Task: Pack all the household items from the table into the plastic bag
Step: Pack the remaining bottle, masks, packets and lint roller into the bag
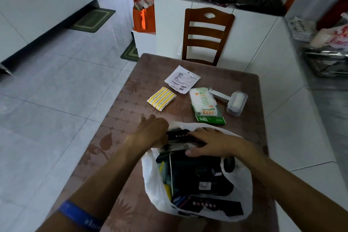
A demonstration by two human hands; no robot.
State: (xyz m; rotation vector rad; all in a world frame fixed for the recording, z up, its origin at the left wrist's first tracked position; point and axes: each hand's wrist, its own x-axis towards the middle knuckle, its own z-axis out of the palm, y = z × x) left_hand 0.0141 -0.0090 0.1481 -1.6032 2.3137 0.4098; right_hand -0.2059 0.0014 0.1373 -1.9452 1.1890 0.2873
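Note:
A white plastic bag [239, 190] stands open on the brown table [122, 118], holding several dark packages. My left hand [152, 133] grips the bag's far left rim. My right hand [212, 143] lies on a flat black package [178, 135] at the bag's mouth, fingers stretched over it. Beyond the bag lie a yellow-striped sponge pad [161, 98], a white printed pouch [182, 79], a green and white packet [206, 105] and a white lint roller [233, 101] in a clear cover.
A wooden chair [206, 34] stands at the table's far edge, with white cabinets behind it. An orange bag [144, 15] sits on a low white box at the back left. Tiled floor spreads out to the left. More bags and a tray sit on the right.

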